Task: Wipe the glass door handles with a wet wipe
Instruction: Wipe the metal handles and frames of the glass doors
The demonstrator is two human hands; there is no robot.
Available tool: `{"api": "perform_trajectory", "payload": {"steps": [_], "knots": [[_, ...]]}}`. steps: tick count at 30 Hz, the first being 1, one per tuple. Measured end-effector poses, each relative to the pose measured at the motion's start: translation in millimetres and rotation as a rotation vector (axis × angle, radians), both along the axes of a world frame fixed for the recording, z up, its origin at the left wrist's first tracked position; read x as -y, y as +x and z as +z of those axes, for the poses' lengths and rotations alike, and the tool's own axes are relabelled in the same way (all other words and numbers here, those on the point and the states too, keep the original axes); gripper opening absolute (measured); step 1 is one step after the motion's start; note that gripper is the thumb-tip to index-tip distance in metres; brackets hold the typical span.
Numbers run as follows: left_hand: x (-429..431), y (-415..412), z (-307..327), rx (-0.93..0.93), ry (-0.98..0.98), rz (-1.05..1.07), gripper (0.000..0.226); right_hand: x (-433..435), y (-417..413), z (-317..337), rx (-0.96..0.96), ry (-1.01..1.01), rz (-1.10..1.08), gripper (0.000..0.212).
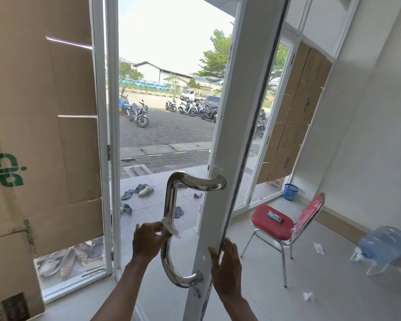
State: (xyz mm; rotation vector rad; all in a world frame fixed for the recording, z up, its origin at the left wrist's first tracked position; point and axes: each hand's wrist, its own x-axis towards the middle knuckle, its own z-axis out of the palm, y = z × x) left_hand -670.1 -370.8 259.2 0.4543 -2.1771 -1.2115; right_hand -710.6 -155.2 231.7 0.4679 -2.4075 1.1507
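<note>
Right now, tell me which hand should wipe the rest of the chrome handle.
Left, probably. The left hand holds the wet wipe against the chrome handle; the right hand lies open on the door edge, holding no wipe.

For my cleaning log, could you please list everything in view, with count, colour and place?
door: one, white-framed, open, centre
door handle: one, chrome, on door
wet wipe: one, white, on handle's shaft
chair: one, red, right of door
basket: one, blue, floor behind chair
water jug: one, blue, floor far right
cardboard boxes: several, brown, left
sandals: several, grey, tiles outside
motorbikes: several, mixed, parked outside
left hand: one, holds wet wipe
right hand: one, flat on door edge
</note>
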Motion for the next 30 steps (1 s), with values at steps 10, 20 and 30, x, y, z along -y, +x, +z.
{"api": "perform_trajectory", "payload": {"steps": [10, 20, 30], "knots": [[-7.3, 5.5, -34.6, 0.108, 0.028, 0.105, 0.040, 3.0, 3.7, -0.3, -0.042, 0.011, 0.004, 0.034], [-20.6, 4.0, -71.5, 0.389, 0.089, 0.188, 0.039, 0.8, -0.9, -2.7, -0.037, 0.027, 0.013, 0.035], [-45.9, 4.2, -90.2, 0.429, 0.511, 0.312, 0.043, 2.0, -2.5, -2.9, -0.037, 0.017, 0.006, 0.034]]}}
